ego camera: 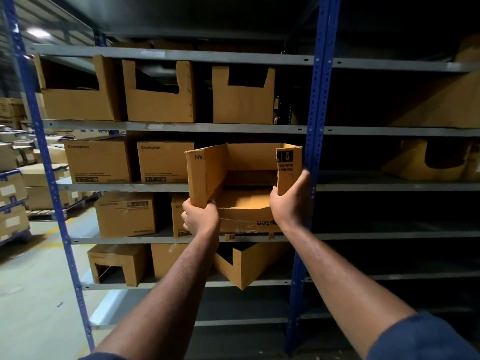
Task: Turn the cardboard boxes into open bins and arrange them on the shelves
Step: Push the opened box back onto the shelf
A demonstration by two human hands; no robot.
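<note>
Shelving the brown open-fronted cardboard bin (241,202) with left hand (200,216) and right hand (288,201) fingers clamped on its corners; next, a level push onto the grey metal shelf (124,187).

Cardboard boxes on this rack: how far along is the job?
Done: three cut-open bins stand on the upper shelf. In hand: the left hand and right hand hold another open bin, right of two closed Crompton boxes. Left: those, plus lower closed boxes, look uncut.

Behind the left hand (200,217) and right hand (290,197), far back from the grip, each bare arm ends in a dark blue cloth sleeve (426,336).
</note>
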